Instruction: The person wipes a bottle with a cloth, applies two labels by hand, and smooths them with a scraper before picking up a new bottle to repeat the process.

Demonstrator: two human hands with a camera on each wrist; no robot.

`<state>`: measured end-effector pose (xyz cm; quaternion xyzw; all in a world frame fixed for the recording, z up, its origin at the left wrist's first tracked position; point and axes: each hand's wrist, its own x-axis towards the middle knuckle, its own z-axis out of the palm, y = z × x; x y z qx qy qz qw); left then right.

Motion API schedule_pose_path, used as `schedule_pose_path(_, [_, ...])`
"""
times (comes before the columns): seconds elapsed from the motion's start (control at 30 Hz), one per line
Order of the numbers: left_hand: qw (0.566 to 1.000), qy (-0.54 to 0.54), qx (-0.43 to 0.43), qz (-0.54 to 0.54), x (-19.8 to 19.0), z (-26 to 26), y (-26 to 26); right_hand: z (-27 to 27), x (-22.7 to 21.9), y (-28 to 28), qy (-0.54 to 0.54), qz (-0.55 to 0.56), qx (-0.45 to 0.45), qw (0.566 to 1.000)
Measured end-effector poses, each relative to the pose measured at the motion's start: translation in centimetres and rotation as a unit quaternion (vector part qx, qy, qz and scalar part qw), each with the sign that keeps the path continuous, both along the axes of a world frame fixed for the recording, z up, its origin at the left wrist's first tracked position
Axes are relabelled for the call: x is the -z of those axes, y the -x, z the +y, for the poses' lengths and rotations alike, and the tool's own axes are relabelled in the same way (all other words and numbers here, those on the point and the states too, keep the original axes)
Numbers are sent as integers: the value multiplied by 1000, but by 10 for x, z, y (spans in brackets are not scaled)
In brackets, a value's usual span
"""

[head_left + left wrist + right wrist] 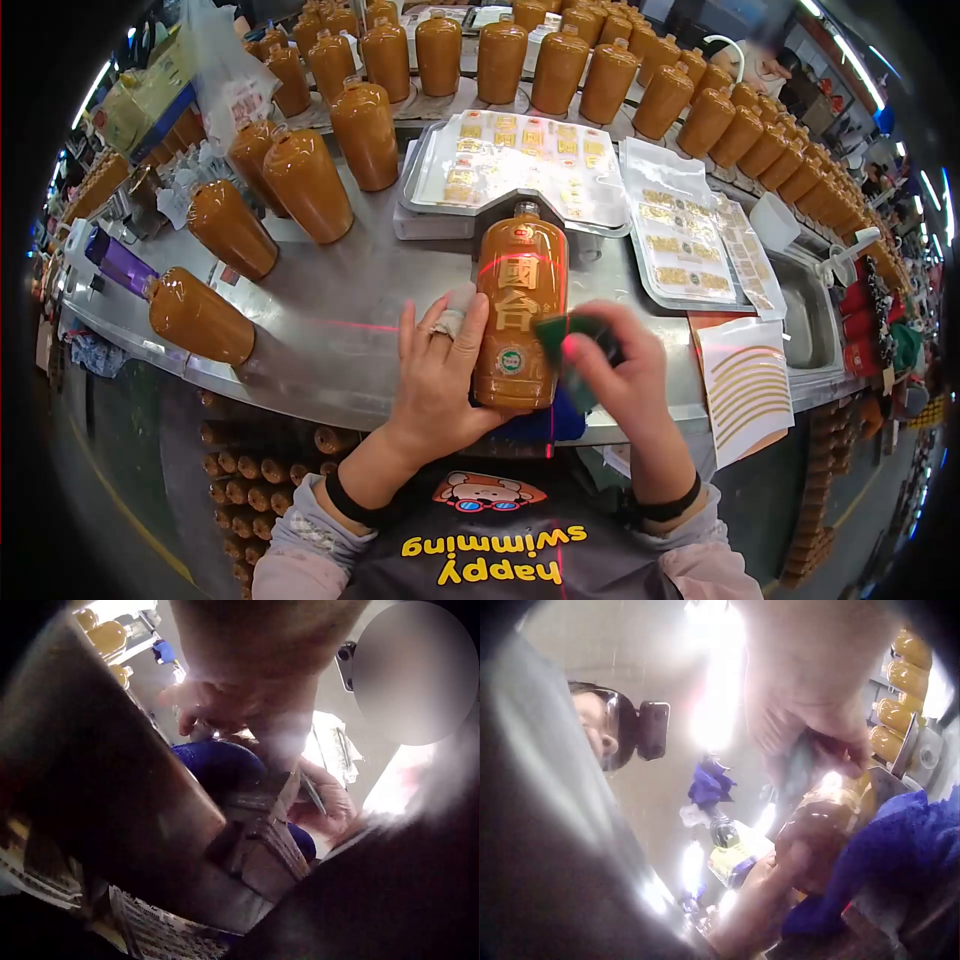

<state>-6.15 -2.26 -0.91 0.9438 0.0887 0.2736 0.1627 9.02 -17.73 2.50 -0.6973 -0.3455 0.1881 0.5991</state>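
Observation:
A brown bottle (pixel 515 372) with gold characters and a round green label lies under red laser lines at the table's front edge. My left hand (pixel 433 385) holds its left side, thumb near the base and fingers along the body. At its right side my right hand (pixel 625 365) grips a dark green piece (pixel 558 340), blurred, against or close to the gold characters; contact cannot be told. In the right wrist view, the right hand (pixel 810 697) is above the bottle (pixel 817 832). A blue cloth (pixel 560 420) lies under the bottle's base.
Several brown bottles (pixel 300 185) stand on the metal table's left and along the back. Trays of gold label sheets (pixel 530 160) lie behind the bottle, with another tray (pixel 685 245) at the right. A sheet of gold arcs (pixel 748 385) hangs over the front edge beside a sink (pixel 805 310).

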Motion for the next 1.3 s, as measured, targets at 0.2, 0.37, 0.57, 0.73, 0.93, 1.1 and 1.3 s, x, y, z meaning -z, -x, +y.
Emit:
schedule_pose_path(0.2, [988,156,4,-15,26,-2,-7,-11,-13,15,-100,-365,-229,897])
schedule_pose_path(0.37, [994,106,17,11,9,2,-1,-24,2,5,-22,-371,-43,927])
schedule_pose_path(0.57, [947,298,122,-14,16,11,3,-30,-3,8,-65,-11,-107,992])
schedule_pose_path(0.73, [886,443,133,-29,14,9,-2,-17,22,22,-43,146,-15,988])
schedule_pose_path(0.93, [901,414,126,-31,20,5,-4,-27,49,17,-31,129,47,990])
schedule_pose_path(1.1, [885,429,174,-56,26,11,0,-22,8,16,-49,-451,-1,891])
schedule_pose_path(1.3, [977,193,87,28,22,14,6,-20,-5,15,-74,-434,-119,890])
